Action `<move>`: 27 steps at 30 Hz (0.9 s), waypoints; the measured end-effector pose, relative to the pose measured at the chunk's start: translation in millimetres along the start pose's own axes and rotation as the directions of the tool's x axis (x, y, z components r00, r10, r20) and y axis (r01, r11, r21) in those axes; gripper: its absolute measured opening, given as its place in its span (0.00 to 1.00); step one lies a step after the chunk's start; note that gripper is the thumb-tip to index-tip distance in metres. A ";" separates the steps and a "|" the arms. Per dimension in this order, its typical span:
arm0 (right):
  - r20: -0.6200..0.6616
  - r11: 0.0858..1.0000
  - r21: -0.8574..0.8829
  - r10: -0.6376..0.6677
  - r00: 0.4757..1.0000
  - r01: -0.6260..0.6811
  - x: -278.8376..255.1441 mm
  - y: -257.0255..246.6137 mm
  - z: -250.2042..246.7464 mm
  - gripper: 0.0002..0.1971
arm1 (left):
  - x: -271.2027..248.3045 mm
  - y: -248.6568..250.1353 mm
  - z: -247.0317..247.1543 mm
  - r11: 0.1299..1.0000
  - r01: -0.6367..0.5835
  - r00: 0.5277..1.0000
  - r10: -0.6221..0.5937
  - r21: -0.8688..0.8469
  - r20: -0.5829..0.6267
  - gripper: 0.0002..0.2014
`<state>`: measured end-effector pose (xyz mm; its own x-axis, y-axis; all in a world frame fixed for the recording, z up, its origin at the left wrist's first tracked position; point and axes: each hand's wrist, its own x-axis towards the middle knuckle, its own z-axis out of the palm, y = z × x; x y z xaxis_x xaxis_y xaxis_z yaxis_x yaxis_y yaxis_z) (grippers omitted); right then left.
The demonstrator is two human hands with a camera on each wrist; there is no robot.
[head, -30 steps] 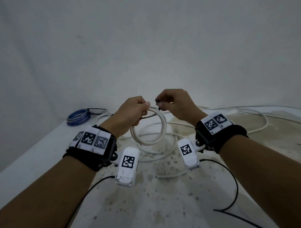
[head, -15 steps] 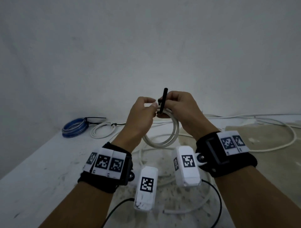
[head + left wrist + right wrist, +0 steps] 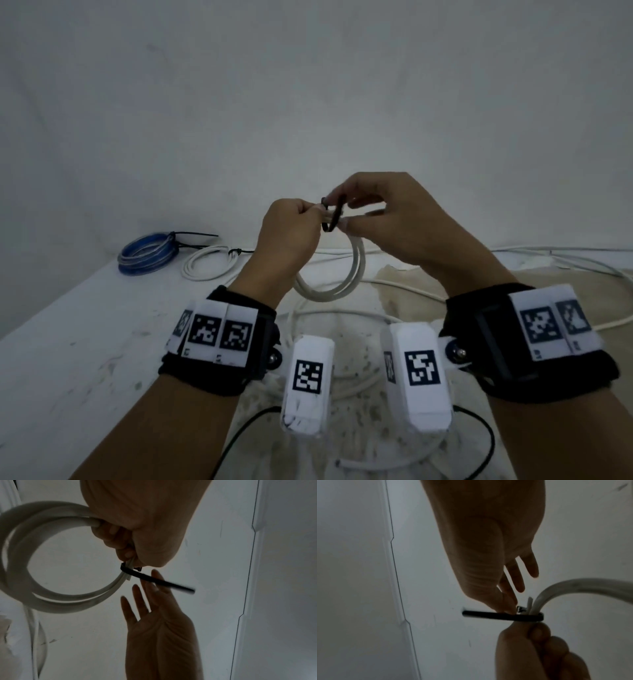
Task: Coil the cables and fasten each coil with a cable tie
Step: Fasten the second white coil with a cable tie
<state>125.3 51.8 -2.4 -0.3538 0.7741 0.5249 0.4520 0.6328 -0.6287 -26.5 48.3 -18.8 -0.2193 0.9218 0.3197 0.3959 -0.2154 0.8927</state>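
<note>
A white cable coil (image 3: 356, 270) hangs in the air above the table, and my left hand (image 3: 313, 210) grips its top with curled fingers. A black cable tie (image 3: 331, 219) is looped round the coil's strands right beside that grip. My right hand (image 3: 338, 211) pinches the tie between thumb and forefinger, with its other fingers straight. In the left wrist view the tie (image 3: 154, 580) wraps the coil (image 3: 20, 547) and its tail sticks out sideways. The right wrist view shows the tie (image 3: 496, 616) with its head close to the strands (image 3: 573, 585).
A blue coil (image 3: 147, 251) and a small white coil (image 3: 209, 262), each with a black tie, lie at the table's back left. Loose white cable (image 3: 548, 260) trails across the stained table (image 3: 68, 359) under and right of my hands. A wall stands behind.
The tie stood upright half a second ago; now it is bent round the coil's top. Both hands have lifted the coil a little higher.
</note>
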 end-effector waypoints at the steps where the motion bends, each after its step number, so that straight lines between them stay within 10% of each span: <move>1: 0.047 0.999 -0.016 -0.050 0.998 0.051 0.0 -4.2 1.0 0.10 | 0.7 0.2 -2.2 1.000 0.012 1.000 -0.012 -0.014 -0.007 0.14; 9: -0.263 0.996 0.078 -0.015 0.965 0.036 7.7 -6.2 20.3 0.08 | -3.5 3.4 -8.1 0.994 0.024 1.000 -0.023 -0.106 0.010 0.11; 16: -0.211 0.903 -0.423 -0.018 0.977 -0.075 7.0 -12.3 22.7 0.15 | -10.9 10.1 -2.4 1.000 -0.007 1.000 0.007 -0.001 -0.001 0.12; 27: -0.208 0.925 -0.376 -0.026 0.978 -0.056 -1.5 -29.5 16.6 0.10 | -6.2 8.4 -8.4 1.000 0.030 0.999 -0.030 -0.001 -0.030 0.09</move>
<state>99.0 32.3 5.8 -0.1868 0.7375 0.6490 0.7457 0.5365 -0.3950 -29.3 38.1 -10.6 -0.2577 0.9178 0.3021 0.3886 -0.1878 0.9020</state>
